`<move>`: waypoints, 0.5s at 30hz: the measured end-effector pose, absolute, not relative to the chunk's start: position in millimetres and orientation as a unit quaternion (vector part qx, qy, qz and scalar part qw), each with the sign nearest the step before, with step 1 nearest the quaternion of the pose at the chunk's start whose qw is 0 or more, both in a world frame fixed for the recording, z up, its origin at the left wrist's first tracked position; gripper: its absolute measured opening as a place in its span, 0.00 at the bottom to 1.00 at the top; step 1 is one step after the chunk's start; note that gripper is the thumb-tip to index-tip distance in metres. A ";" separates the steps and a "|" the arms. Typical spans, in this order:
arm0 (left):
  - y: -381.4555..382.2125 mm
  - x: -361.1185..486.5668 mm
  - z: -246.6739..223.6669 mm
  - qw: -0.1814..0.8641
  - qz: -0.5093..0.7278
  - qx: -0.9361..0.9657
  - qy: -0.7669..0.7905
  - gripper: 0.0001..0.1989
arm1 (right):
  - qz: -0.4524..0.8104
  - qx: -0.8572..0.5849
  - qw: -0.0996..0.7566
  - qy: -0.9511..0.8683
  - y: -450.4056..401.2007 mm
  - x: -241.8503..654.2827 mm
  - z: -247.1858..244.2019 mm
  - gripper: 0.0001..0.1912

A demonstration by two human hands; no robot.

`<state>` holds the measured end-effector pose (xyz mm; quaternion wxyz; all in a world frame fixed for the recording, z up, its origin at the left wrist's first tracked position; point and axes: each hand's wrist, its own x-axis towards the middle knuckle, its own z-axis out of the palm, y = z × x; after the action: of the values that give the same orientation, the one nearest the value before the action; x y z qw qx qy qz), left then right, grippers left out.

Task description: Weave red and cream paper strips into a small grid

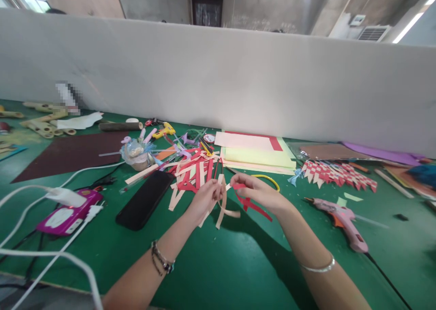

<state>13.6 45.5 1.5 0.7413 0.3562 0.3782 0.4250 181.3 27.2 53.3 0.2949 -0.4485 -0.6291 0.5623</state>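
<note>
My left hand (208, 195) is closed around several pale pink paper strips (223, 210), whose loose ends curl down toward the table. Just to its right, my right hand (255, 189) pinches red paper strips (254, 205) that hang below the fingers. The two hands are close together but apart, above the green table. Behind my left hand lies a loose pile of red and pale pink paper strips (194, 171). A black phone (146, 201) rests on the table left of my left hand.
A pink glue gun (344, 219) lies at the right, its cord running to the front. Red-and-white woven paper (340, 174) is behind it. Sheets of coloured paper (255, 153) are stacked at the back. A purple power strip (70, 214) with white cables stands left.
</note>
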 end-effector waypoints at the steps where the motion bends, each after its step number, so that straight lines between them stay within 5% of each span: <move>1: 44.5 13.4 3.2 0.745 0.426 0.354 0.372 0.07 | 0.562 -0.441 0.286 -0.638 26.1 181.6 55.4 0.05; 15: 38.0 10.2 9.6 0.781 0.370 0.325 0.384 0.17 | 0.562 -0.337 0.233 -0.719 15.8 175.6 63.6 0.10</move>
<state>10.2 38.0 9.6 0.7808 0.3255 0.3845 0.3695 175.6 15.8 63.6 0.2328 -0.3370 -0.7189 0.5617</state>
